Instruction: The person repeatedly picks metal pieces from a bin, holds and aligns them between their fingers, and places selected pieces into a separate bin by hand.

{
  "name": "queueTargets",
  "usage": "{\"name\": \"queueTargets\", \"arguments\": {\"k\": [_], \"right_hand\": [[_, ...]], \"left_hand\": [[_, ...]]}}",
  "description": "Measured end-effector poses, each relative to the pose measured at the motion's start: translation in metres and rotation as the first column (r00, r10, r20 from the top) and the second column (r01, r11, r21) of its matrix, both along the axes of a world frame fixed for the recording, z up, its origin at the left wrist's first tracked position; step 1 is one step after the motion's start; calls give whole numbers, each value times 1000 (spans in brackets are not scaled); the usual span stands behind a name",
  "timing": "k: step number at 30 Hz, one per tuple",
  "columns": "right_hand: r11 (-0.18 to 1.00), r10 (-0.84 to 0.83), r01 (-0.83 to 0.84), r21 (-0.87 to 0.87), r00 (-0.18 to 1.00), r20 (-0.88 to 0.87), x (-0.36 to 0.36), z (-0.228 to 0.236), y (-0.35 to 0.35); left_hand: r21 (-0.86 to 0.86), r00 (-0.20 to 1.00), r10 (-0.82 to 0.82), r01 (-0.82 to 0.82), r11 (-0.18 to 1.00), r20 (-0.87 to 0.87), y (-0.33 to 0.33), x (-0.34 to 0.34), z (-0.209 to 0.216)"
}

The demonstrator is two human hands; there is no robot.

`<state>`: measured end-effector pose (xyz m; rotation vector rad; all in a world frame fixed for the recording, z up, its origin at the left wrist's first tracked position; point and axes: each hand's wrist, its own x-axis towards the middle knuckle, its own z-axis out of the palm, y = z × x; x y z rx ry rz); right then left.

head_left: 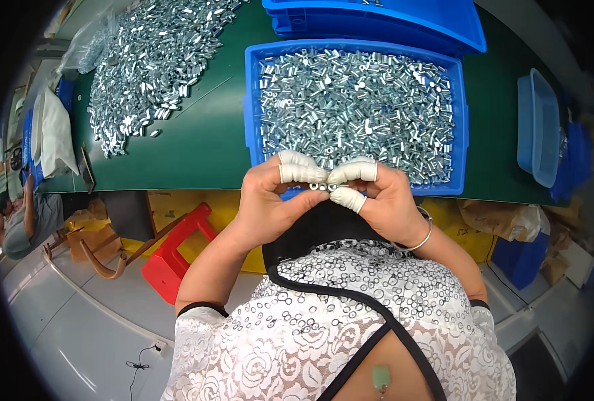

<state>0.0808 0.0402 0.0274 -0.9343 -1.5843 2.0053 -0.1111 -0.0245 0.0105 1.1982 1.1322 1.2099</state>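
My left hand [270,200] and my right hand [380,194] meet at the near edge of a blue tray [251,100]. White finger covers sit on several of my fingertips. Pinched between both hands is a short row of small metal sleeves [322,187], their round open ends facing me. Both hands are closed on this row, and the fingers hide most of each sleeve's length. Just beyond them, the tray holds a broad layer of the same kind of shiny silver sleeves [350,107].
A large heap of silver metal pieces [156,60] covers the far left of the green table [203,147], beside a thin rod [203,95]. Another blue bin [390,27] stands behind the tray. A light blue basin [541,127] is at right. A red stool [176,254] stands below left.
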Motion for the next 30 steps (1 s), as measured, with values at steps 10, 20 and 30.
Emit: {"name": "queueTargets", "arguments": {"k": [10, 20, 30], "right_hand": [[998, 0, 10, -61, 986, 165, -25, 4, -1], [981, -119, 133, -142, 988, 101, -42, -4, -14], [990, 3, -55, 128, 927, 375, -50, 1, -15]], "left_hand": [[-27, 991, -40, 36, 999, -131, -5, -27, -3], [15, 980, 100, -98, 995, -173, -13, -29, -13], [-67, 978, 118, -131, 989, -172, -22, -27, -18]]}}
